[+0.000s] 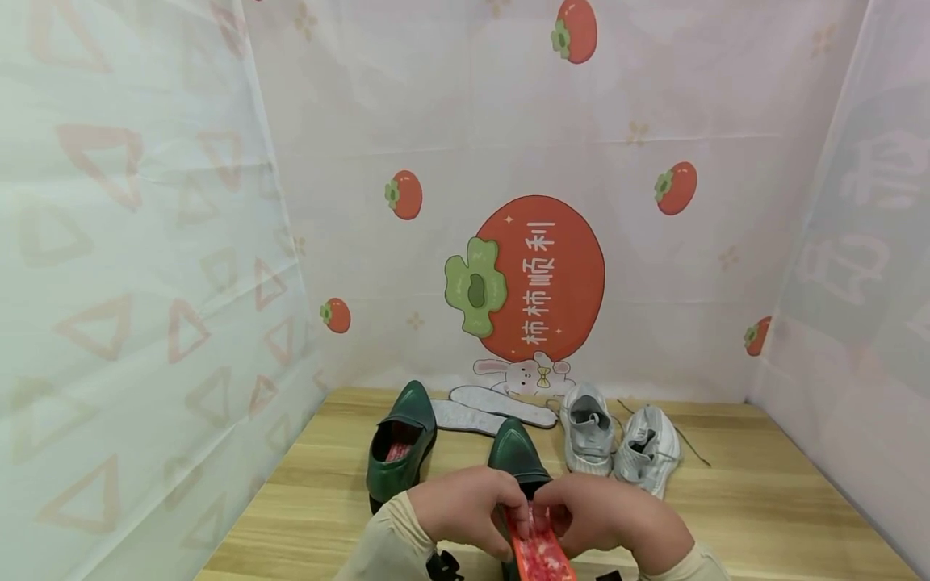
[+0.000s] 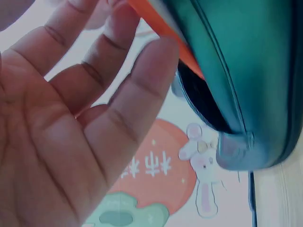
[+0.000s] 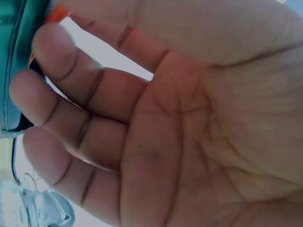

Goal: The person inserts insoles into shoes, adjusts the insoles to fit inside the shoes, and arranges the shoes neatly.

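A red patterned insole (image 1: 543,557) with an orange edge lies lengthwise over the opening of a dark green pointed shoe (image 1: 513,452). Its front part points into the shoe; how far in is hidden. My left hand (image 1: 472,507) pinches the insole's left edge, and in the left wrist view the orange edge (image 2: 163,35) runs beside the green shoe's side (image 2: 255,80). From the other side my right hand (image 1: 613,516) pinches the insole with bent fingers. The right wrist view shows these fingers (image 3: 52,99) close to the shoe's side (image 3: 9,71).
Another green shoe (image 1: 410,411) stands to the left, a red patterned insole (image 1: 398,450) inside it. Two grey insoles (image 1: 501,401) overlap behind. On the right are two pale lace-up sneakers (image 1: 590,432). Printed cloth walls (image 1: 407,266) enclose the wooden table (image 1: 756,500).
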Action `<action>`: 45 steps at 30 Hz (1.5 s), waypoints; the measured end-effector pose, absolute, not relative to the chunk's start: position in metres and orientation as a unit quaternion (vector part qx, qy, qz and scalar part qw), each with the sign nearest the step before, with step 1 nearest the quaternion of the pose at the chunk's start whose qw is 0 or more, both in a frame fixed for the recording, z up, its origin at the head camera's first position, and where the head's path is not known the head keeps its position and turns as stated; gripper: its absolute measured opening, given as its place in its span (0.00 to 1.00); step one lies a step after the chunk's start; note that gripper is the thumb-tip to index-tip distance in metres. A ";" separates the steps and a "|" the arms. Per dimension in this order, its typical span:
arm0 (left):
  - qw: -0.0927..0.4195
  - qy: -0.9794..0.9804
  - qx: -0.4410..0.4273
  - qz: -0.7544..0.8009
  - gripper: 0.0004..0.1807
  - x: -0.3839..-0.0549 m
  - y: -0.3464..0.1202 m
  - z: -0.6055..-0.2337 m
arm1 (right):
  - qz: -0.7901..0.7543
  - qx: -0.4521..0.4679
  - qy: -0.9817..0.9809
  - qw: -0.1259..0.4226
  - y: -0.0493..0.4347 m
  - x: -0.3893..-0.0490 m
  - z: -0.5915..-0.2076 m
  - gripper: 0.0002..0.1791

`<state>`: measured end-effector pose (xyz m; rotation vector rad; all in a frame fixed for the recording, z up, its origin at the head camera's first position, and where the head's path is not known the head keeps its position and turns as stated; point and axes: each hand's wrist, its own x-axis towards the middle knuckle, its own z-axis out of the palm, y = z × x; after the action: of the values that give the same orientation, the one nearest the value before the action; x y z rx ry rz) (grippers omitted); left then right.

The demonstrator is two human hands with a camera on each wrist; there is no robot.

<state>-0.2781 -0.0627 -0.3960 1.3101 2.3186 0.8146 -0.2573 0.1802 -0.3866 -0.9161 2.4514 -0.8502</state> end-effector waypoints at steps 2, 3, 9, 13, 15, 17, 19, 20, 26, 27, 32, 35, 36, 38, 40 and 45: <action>0.178 0.815 0.472 0.286 0.10 -0.276 -0.061 -0.394 | -0.305 -0.339 0.872 0.180 0.179 -0.257 -0.386 0.14; 0.179 0.814 0.472 0.288 0.09 -0.276 -0.060 -0.394 | -0.304 -0.341 0.873 0.172 0.179 -0.257 -0.387 0.13; 0.177 0.826 0.444 0.297 0.06 -0.276 -0.057 -0.398 | -0.282 -0.329 0.891 0.138 0.176 -0.259 -0.394 0.13; 0.180 0.822 0.448 0.303 0.07 -0.277 -0.058 -0.400 | -0.279 -0.334 0.890 0.135 0.177 -0.258 -0.394 0.13; 0.183 0.815 0.456 0.306 0.07 -0.277 -0.058 -0.399 | -0.281 -0.342 0.886 0.136 0.178 -0.257 -0.391 0.13; 0.182 0.810 0.466 0.305 0.08 -0.276 -0.058 -0.398 | -0.284 -0.347 0.883 0.137 0.178 -0.255 -0.388 0.13; 0.181 0.808 0.469 0.306 0.08 -0.275 -0.057 -0.397 | -0.285 -0.348 0.883 0.136 0.179 -0.254 -0.386 0.13; 0.180 0.809 0.469 0.306 0.08 -0.274 -0.056 -0.397 | -0.286 -0.347 0.883 0.136 0.178 -0.254 -0.386 0.13; 0.173 0.814 0.461 0.308 0.06 -0.275 -0.054 -0.399 | -0.273 -0.336 0.893 0.124 0.176 -0.257 -0.390 0.13; 0.170 0.815 0.462 0.305 0.06 -0.275 -0.054 -0.400 | -0.268 -0.336 0.895 0.120 0.176 -0.257 -0.390 0.13; 0.173 0.819 0.455 0.304 0.07 -0.274 -0.056 -0.398 | -0.270 -0.341 0.892 0.122 0.177 -0.256 -0.388 0.13; 0.184 0.817 0.449 0.312 0.08 -0.272 -0.057 -0.394 | -0.286 -0.344 0.883 0.141 0.179 -0.253 -0.385 0.14; 0.183 0.818 0.451 0.308 0.08 -0.271 -0.056 -0.393 | -0.289 -0.344 0.881 0.145 0.179 -0.253 -0.384 0.14; 0.175 0.822 0.457 0.290 0.07 -0.270 -0.054 -0.392 | -0.293 -0.342 0.881 0.147 0.180 -0.251 -0.383 0.14; 0.164 0.829 0.462 0.270 0.07 -0.270 -0.052 -0.393 | -0.291 -0.337 0.884 0.143 0.179 -0.251 -0.383 0.14; 0.154 0.838 0.457 0.256 0.06 -0.273 -0.051 -0.397 | -0.278 -0.329 0.893 0.130 0.177 -0.254 -0.387 0.14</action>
<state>-0.2725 -0.0515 -0.3969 1.3100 2.4013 0.7325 -0.2542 0.1771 -0.3873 -0.9554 2.5960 -0.8076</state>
